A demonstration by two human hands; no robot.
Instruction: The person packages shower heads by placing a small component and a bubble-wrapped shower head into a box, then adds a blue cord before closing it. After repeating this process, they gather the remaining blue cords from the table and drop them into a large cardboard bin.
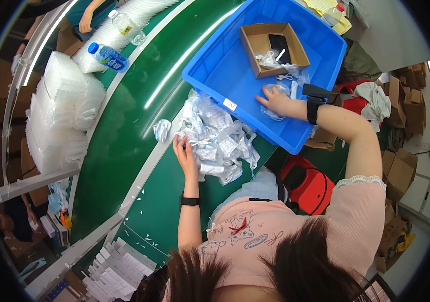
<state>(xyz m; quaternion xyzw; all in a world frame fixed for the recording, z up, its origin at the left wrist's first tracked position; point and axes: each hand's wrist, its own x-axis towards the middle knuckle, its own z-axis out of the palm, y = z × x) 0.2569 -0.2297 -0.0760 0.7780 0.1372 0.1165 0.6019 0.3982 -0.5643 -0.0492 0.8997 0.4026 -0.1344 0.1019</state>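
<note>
A pile of clear plastic bags with white cables (215,138) lies on the green table, against the near side of a blue plastic bin (225,75). At the pile's left edge, my left hand (187,157) rests with its fingers stretched out and apart, touching the bags. A single bagged cable (161,130) lies beyond its fingertips. My right hand (277,102) reaches into the bin, fingers spread over a clear bag with a coiled white cable (271,112). Farther inside the bin stands an open cardboard box (255,38) with a black phone-like device (278,46) and bagged cables (270,61).
A green conveyor belt (124,131) curves along the left, with bubble wrap (59,110) and two plastic bottles (108,57) beyond it. Stacked paper slips (119,272) lie at the lower left. A red stool (310,189) stands beside me. Across the belt, another person's hand (85,22) shows.
</note>
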